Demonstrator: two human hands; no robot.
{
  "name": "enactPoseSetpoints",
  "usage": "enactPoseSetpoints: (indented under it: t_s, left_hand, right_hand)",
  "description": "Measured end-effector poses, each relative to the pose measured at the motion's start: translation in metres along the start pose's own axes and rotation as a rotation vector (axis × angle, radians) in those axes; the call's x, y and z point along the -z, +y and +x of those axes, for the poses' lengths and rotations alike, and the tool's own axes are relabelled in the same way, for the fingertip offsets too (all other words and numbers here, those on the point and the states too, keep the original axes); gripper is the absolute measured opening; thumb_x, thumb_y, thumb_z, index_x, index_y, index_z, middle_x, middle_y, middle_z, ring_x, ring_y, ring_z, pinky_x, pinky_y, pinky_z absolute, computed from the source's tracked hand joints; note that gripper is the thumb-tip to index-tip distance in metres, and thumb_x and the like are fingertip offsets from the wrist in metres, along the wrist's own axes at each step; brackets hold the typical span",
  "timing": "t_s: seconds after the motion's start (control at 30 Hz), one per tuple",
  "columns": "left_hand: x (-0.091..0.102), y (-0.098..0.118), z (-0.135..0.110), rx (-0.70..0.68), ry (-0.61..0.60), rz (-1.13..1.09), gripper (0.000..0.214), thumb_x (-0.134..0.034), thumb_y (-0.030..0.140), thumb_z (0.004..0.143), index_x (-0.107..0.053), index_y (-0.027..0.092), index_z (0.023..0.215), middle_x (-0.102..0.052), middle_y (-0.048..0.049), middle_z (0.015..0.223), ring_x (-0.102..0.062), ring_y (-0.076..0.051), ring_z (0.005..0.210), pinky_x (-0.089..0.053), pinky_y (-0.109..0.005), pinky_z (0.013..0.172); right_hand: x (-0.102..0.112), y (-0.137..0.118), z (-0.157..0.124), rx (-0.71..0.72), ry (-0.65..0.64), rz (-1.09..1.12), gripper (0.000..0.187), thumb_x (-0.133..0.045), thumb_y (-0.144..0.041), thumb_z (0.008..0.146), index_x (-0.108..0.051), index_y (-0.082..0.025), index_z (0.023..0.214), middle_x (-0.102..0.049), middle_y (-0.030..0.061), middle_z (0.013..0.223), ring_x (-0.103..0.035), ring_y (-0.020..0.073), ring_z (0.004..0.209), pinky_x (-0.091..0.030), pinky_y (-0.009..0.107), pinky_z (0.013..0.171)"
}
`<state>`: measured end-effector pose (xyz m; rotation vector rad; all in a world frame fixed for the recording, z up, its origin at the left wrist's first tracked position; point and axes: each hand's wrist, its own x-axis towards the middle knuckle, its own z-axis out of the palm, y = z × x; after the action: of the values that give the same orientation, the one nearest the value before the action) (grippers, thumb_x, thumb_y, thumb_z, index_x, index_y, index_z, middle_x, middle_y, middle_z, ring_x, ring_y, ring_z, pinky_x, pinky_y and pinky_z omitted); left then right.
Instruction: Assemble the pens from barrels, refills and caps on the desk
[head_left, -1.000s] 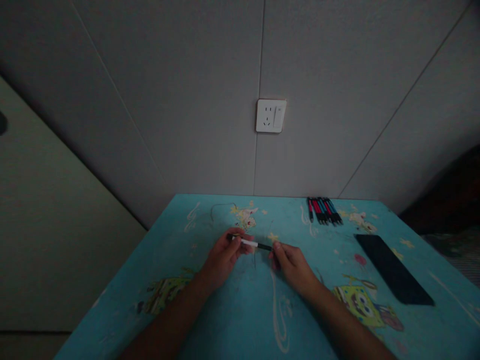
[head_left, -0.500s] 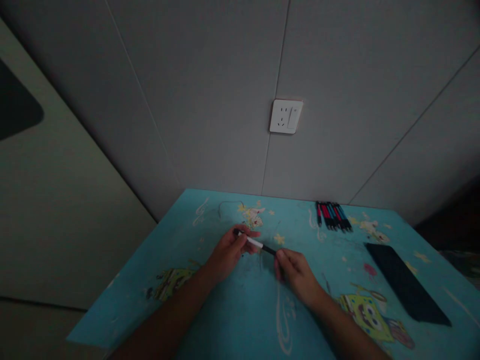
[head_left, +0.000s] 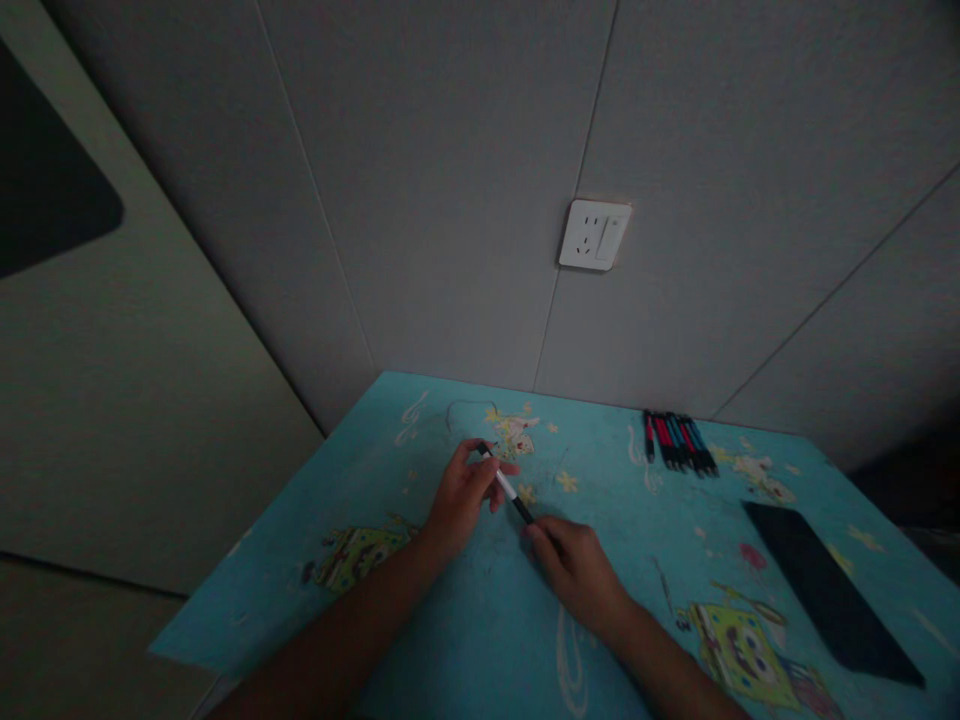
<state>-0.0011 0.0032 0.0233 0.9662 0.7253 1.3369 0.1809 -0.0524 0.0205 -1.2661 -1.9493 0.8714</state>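
Both of my hands hold one slim pen (head_left: 510, 492) with a white middle and black ends, just above a turquoise cartoon-printed table (head_left: 465, 640). My left hand (head_left: 463, 496) pinches its far end with closed fingers. My right hand (head_left: 570, 565) grips the near black end, fingers curled. The pen slants from upper left down to lower right between them.
A row of several red, blue and black pens (head_left: 677, 441) lies at the table's far edge. A dark flat phone (head_left: 829, 590) rests at the right. A thin wire loop (head_left: 465, 405) lies at the back left. A white wall socket (head_left: 595, 235) sits above.
The pen has swung from nearly level to a steeper slant. My right hand drew nearer to me and leftward. The camera turned left, so the scene shifted right.
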Motion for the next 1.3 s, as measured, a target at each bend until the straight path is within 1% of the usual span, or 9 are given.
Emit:
enactPoseSetpoints:
  t_s: [0.13, 0.27, 0.37, 0.53, 0.67, 0.8, 0.9, 1.0, 1.3]
  left_hand:
    - [0.002, 0.004, -0.001, 0.047, -0.054, -0.083, 0.028, -0.064, 0.039, 0.087, -0.049, 0.02, 0.103, -0.073, -0.0047, 0.088, -0.056, -0.007, 0.049, -0.041, -0.018, 0.043]
    - [0.005, 0.009, -0.003, 0.137, -0.13, -0.222, 0.028, -0.063, 0.04, 0.087, -0.052, 0.021, 0.104, -0.072, -0.0033, 0.081, -0.056, -0.007, 0.045, -0.04, -0.016, 0.04]
    - [0.004, 0.009, -0.002, 0.12, -0.12, -0.228, 0.032, -0.061, 0.041, 0.089, -0.056, 0.019, 0.111, -0.07, -0.0056, 0.088, -0.057, -0.008, 0.051, -0.04, -0.017, 0.041]
    - [-0.003, 0.005, -0.003, 0.084, -0.101, -0.075, 0.048, -0.064, 0.032, 0.087, -0.051, 0.018, 0.131, -0.069, -0.0087, 0.099, -0.064, -0.014, 0.079, -0.049, -0.023, 0.066]
    - [-0.005, 0.005, -0.004, 0.081, -0.123, -0.058, 0.071, -0.066, 0.027, 0.086, -0.027, 0.029, 0.145, -0.07, -0.0062, 0.1, -0.066, -0.014, 0.076, -0.05, -0.028, 0.073]
    - [-0.005, 0.007, -0.002, 0.034, -0.08, -0.117, 0.056, -0.066, 0.028, 0.086, -0.035, 0.029, 0.133, -0.07, -0.0059, 0.104, -0.068, -0.015, 0.079, -0.05, -0.034, 0.082]
    - [-0.005, 0.007, -0.002, 0.008, -0.07, -0.114, 0.049, -0.067, 0.027, 0.086, -0.036, 0.028, 0.124, -0.07, -0.0063, 0.106, -0.069, -0.019, 0.09, -0.049, -0.038, 0.089]
    - [-0.006, 0.006, -0.003, -0.024, -0.082, -0.062, 0.049, -0.067, 0.026, 0.085, -0.037, 0.027, 0.124, -0.07, -0.0076, 0.107, -0.068, -0.021, 0.099, -0.046, -0.039, 0.093]
    - [0.0, 0.006, -0.002, -0.076, -0.108, 0.188, 0.039, -0.062, 0.03, 0.087, -0.053, 0.021, 0.124, -0.063, -0.0133, 0.123, -0.066, -0.023, 0.099, -0.052, -0.031, 0.08]
  right_hand:
    - [-0.002, -0.005, -0.006, -0.075, -0.056, 0.248, 0.044, -0.04, -0.048, 0.098, -0.062, -0.018, 0.074, -0.06, 0.0008, 0.06, -0.052, 0.0126, 0.053, -0.039, 0.024, 0.054]
    - [-0.006, -0.009, -0.011, -0.245, -0.273, 0.74, 0.049, -0.04, -0.057, 0.095, -0.06, -0.017, 0.073, -0.058, 0.0003, 0.052, -0.047, 0.0112, 0.042, -0.037, 0.022, 0.044]
    - [-0.01, -0.008, -0.01, -0.298, -0.329, 0.881, 0.049, -0.043, -0.059, 0.093, -0.062, -0.016, 0.08, -0.059, 0.0006, 0.053, -0.047, 0.0105, 0.04, -0.036, 0.022, 0.042]
    - [-0.016, -0.005, -0.006, -0.217, -0.241, 0.65, 0.049, -0.042, -0.056, 0.095, -0.067, -0.014, 0.089, -0.063, 0.0023, 0.064, -0.048, 0.0095, 0.046, -0.038, 0.022, 0.048]
    - [-0.014, -0.008, -0.006, -0.118, -0.118, 0.281, 0.047, -0.039, -0.05, 0.098, -0.066, -0.017, 0.078, -0.06, 0.0014, 0.064, -0.051, 0.0122, 0.054, -0.04, 0.024, 0.054]
    - [-0.003, -0.009, -0.004, 0.023, 0.028, 0.019, 0.032, -0.044, -0.04, 0.098, -0.065, -0.019, 0.085, -0.065, 0.0041, 0.078, -0.058, 0.017, 0.071, -0.043, 0.027, 0.068]
    - [0.003, -0.006, -0.001, 0.034, 0.07, -0.018, 0.025, -0.047, -0.037, 0.097, -0.066, -0.02, 0.098, -0.066, 0.0047, 0.084, -0.059, 0.0175, 0.072, -0.043, 0.028, 0.068]
    - [0.003, -0.002, 0.0, 0.045, 0.077, -0.059, 0.022, -0.051, -0.036, 0.095, -0.066, -0.02, 0.095, -0.064, 0.0034, 0.079, -0.057, 0.0163, 0.067, -0.041, 0.027, 0.064]
    - [-0.002, 0.007, -0.001, 0.02, 0.066, -0.233, 0.025, -0.048, -0.036, 0.096, -0.065, -0.02, 0.088, -0.064, 0.0032, 0.076, -0.059, 0.0169, 0.068, -0.041, 0.026, 0.066]
